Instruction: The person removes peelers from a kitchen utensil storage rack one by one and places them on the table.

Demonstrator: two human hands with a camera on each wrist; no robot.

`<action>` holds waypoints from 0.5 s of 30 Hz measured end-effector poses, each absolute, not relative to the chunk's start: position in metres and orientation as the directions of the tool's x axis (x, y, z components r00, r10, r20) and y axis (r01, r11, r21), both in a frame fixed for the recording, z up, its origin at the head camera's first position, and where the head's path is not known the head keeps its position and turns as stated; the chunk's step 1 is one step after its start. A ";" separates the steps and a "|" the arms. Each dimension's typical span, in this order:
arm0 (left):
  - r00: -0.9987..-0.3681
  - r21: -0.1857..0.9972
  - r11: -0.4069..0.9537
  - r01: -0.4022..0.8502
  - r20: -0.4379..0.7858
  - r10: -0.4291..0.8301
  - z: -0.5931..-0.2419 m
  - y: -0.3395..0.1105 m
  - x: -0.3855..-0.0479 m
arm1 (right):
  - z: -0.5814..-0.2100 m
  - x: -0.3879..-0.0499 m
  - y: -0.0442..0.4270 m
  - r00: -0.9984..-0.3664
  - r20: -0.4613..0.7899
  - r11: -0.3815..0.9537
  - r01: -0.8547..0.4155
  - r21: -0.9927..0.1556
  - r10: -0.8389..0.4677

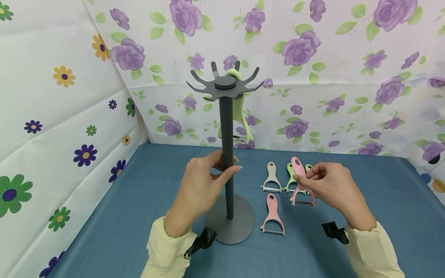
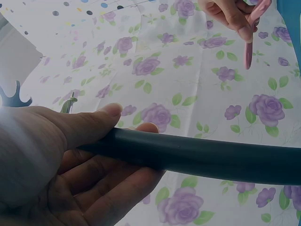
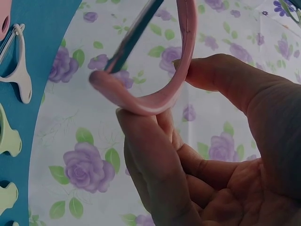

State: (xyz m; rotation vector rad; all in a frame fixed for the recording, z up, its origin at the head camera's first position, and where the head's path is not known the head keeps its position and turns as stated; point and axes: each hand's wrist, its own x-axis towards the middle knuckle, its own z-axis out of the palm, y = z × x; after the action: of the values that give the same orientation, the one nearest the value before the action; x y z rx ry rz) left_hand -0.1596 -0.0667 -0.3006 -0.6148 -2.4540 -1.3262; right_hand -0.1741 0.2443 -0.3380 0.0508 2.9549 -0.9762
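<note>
A dark grey rack (image 1: 227,127) with upturned hooks round its top stands upright on a round base. My left hand (image 1: 198,189) grips its pole (image 2: 202,153) between thumb and fingers, about midway up. From a rear hook hangs a light green peeler (image 1: 239,110), partly behind the pole. Off to the right, my right hand (image 1: 335,189) pinches a pink peeler (image 1: 298,168) by its side, raised above the table, handle up. In the right wrist view, thumb and fingertips touch the pink frame (image 3: 155,101) beside its blade.
Right of the base (image 1: 240,227) lies another pink peeler (image 1: 272,206). Behind it are a whitish peeler (image 1: 271,172) and green peelers (image 1: 290,173), partly covered by the raised one. A blue cloth (image 1: 167,170) covers the table; a flowered sheet (image 1: 264,46) hangs behind.
</note>
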 end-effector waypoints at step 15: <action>-0.864 0.713 0.491 0.501 0.447 0.232 -0.301 -0.067 -0.160 | -0.339 -0.175 0.246 -0.998 -0.063 0.793 0.046 -0.607 0.010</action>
State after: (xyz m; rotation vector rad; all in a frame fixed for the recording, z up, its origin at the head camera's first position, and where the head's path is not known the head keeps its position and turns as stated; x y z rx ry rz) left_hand -0.1595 -0.0670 -0.3014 -0.6194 -2.4478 -1.3126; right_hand -0.1750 0.2464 -0.3395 0.0454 2.9209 -0.9911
